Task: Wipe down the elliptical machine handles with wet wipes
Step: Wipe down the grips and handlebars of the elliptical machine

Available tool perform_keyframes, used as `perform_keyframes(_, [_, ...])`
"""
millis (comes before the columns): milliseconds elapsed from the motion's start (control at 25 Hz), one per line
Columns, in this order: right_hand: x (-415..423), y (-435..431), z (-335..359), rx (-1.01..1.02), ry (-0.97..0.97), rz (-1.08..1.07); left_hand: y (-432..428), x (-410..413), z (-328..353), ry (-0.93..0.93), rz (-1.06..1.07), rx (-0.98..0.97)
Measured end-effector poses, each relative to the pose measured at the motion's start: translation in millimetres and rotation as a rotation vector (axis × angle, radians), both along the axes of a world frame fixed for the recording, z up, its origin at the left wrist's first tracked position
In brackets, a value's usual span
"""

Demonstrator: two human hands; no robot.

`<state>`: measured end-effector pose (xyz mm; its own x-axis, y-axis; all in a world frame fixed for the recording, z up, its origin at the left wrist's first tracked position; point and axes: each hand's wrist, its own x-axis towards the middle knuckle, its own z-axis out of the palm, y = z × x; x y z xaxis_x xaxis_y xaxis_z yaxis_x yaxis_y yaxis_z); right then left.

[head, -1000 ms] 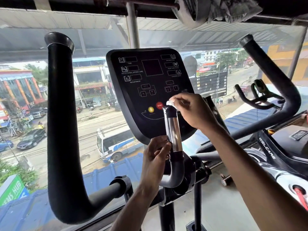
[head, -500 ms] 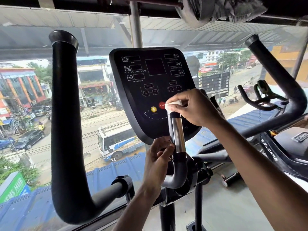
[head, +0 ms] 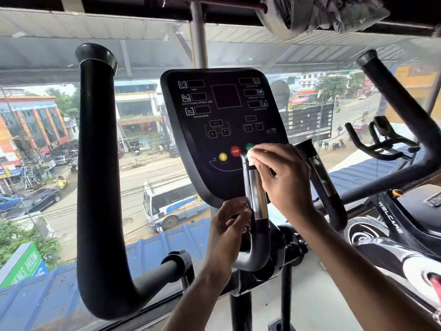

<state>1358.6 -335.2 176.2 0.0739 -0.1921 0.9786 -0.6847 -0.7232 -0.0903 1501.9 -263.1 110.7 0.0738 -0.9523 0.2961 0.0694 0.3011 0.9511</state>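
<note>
Head view: gym floor hard up against a big window (head: 143, 168). Street below w/ a white-and-blue bus (head: 171, 201), parked cars and shopfronts. The elliptical stands right at the glass. Its black console (head: 224, 130) is centre frame, screens dark. A yellow button (head: 223, 156), red STOP button (head: 235, 151) and green button (head: 249, 146) sit in a row near its lower edge. Long left handle (head: 97, 175), thick black, rises at the left w/ a flared cap on top. Long right handle (head: 405, 111) slants up at far right. Another machine marked WELCARE (head: 391, 218) sits lower right.

Inner handle (head: 257, 197), a short upright grip w/ a chrome strip, stands in front of the console's lower right corner. Right hand (head: 284, 177) is over its top end, fingers curled, pinching a small white wet wipe (head: 251, 154) against the tip of the grip. Only a bit of the wipe shows at the fingertips, just below the green button. Left hand (head: 226, 232) is lower down by the black collar under the chrome, thumb and fingers curled onto the grip from the left side. Both forearms come in from the bottom of frame.
</note>
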Motion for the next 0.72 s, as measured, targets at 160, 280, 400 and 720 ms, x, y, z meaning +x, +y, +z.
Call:
perform_keyframes(160, [-4.4, 11.5, -25.8, 0.057, 0.034, 0.073, -1.0, 2.8, -6.7, -0.016, -0.009, 0.019])
perform_keyframes(280, [0.6, 5.5, -12.3, 0.077, -0.069, 0.010, -0.6, 4.5, -14.0, -0.034, 0.004, 0.019])
perform_keyframes(400, [4.9, 5.0, -7.9, 0.074, -0.008, 0.035, 0.9, 4.0, -18.7, -0.050, -0.015, 0.016])
perform_keyframes(720, [-2.3, 12.1, -19.7, 0.091, 0.016, 0.072, 7.8, -0.7, -19.0, -0.068, 0.017, 0.046])
